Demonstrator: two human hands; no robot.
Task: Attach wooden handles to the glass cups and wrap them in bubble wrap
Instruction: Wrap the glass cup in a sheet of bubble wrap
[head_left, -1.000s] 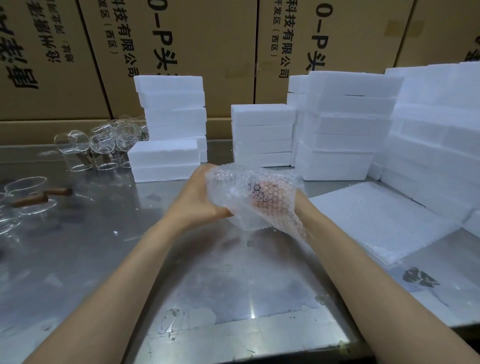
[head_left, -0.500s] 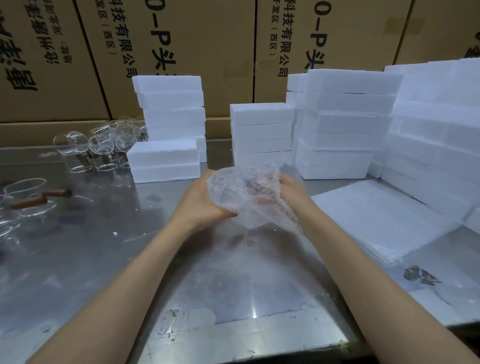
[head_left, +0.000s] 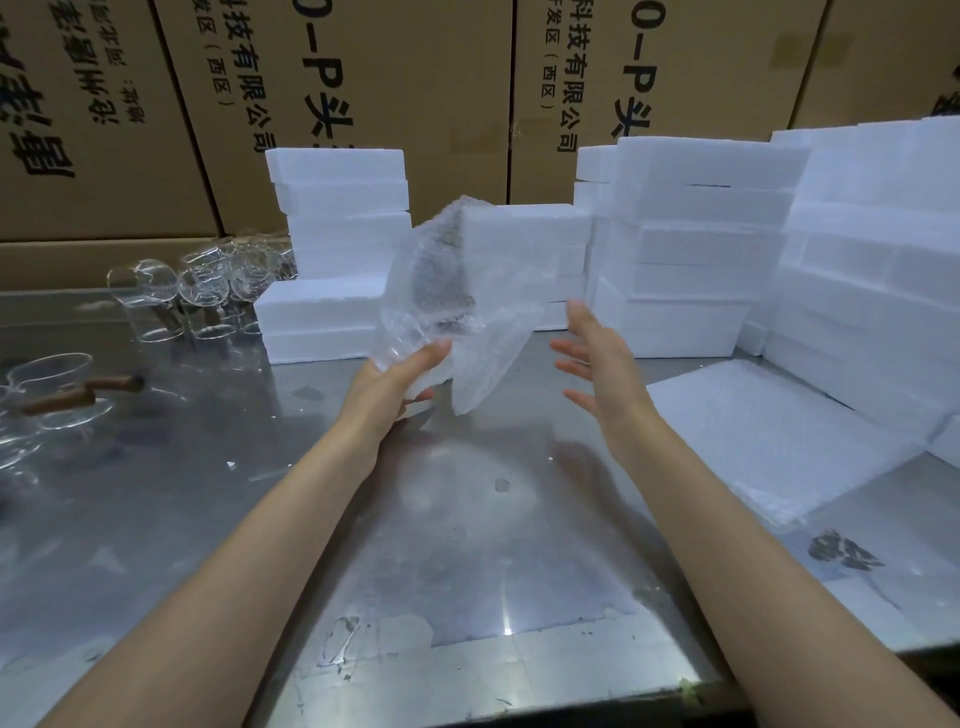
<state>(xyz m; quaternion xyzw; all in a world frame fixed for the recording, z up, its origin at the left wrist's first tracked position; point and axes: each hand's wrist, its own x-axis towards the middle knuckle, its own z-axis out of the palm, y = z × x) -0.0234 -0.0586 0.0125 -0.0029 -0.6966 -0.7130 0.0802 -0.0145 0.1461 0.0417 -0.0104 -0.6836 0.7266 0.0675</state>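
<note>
My left hand (head_left: 400, 376) grips the lower end of a bubble-wrapped bundle (head_left: 447, 306), raised above the steel table (head_left: 467, 545) and tilted up to the right. A dark shape shows through the wrap; the cup inside is blurred. My right hand (head_left: 597, 364) hovers just right of the bundle with fingers spread, apart from it. At the left edge lie glass cups with wooden handles (head_left: 78, 395). Bare glass cups (head_left: 197, 291) without handles cluster at the back left.
Stacks of white foam boxes (head_left: 691, 249) stand along the back and right. More foam boxes (head_left: 332, 244) rise behind the bundle. A pile of bubble-wrap sheets (head_left: 769, 431) lies on the table at the right. Cardboard cartons (head_left: 415, 104) form the back wall.
Both hands were folding the wrap around the cup. Now my right hand has let go and drawn off to the right, and my left hand has lifted the bundle higher.
</note>
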